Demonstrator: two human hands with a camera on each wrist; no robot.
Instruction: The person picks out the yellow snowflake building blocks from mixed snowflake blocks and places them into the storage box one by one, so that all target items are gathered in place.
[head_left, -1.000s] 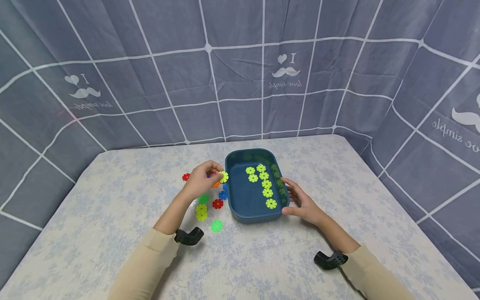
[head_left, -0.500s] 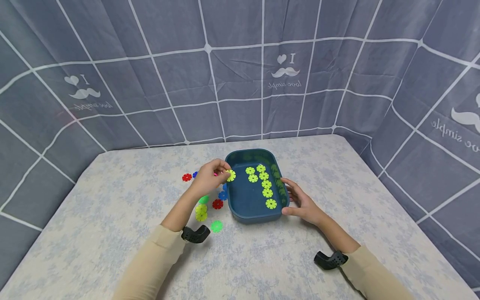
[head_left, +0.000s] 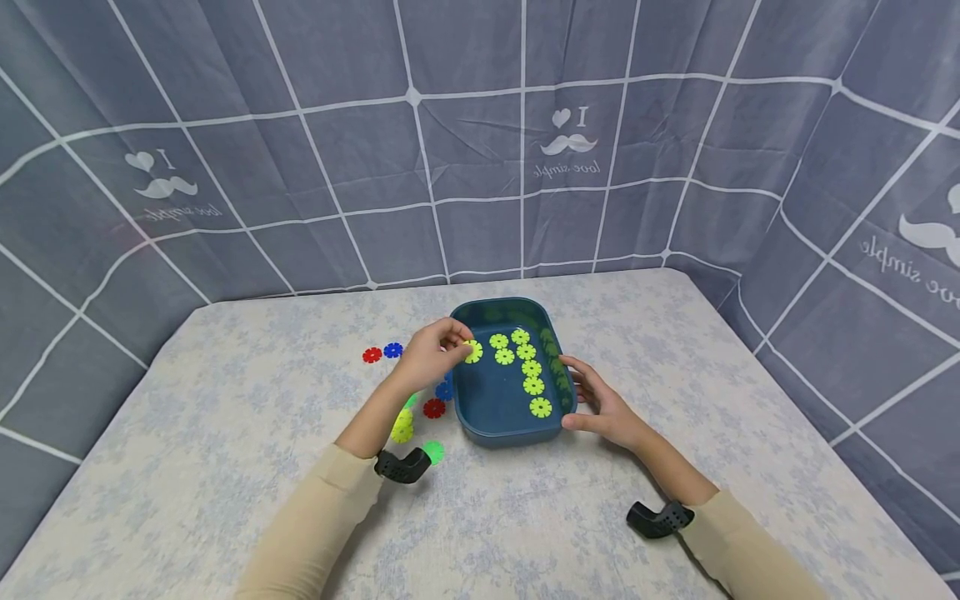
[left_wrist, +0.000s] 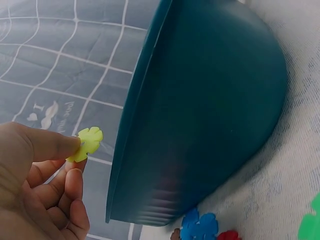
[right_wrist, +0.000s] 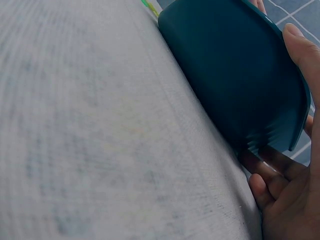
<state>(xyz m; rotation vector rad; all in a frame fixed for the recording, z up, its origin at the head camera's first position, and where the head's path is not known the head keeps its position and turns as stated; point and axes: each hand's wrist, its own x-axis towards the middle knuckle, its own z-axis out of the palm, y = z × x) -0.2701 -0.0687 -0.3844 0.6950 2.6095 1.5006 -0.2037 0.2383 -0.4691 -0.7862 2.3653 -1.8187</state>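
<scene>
My left hand (head_left: pixel 429 358) pinches a yellow-green toy snowflake disc (head_left: pixel 472 351) between thumb and fingers, above the left side of a dark blue plastic bin (head_left: pixel 487 433). In the left wrist view the disc (left_wrist: pixel 89 143) is held beyond the bin's rim, the other fingers curled below. Inside the bin lie several matching discs (head_left: pixel 533 386), most in a column along the right wall. My right hand (head_left: pixel 607 408) holds the bin's right side, its thumb near the front corner. The right wrist view shows its fingers (right_wrist: pixel 272 172) bent against the bin's outer wall.
Left of the bin, loose discs are scattered on the patterned tablecloth (head_left: pixel 247 467): red (head_left: pixel 434 408), blue (head_left: pixel 393 350), yellow (head_left: pixel 402 429) and green (head_left: pixel 433 452), some partly hidden by my left arm. A grey checked curtain (head_left: pixel 480 150) hangs behind the table.
My left hand has moved right with its yellow-green disc, from beside the bin's left rim to over the inside. The right hand stays on the bin.
</scene>
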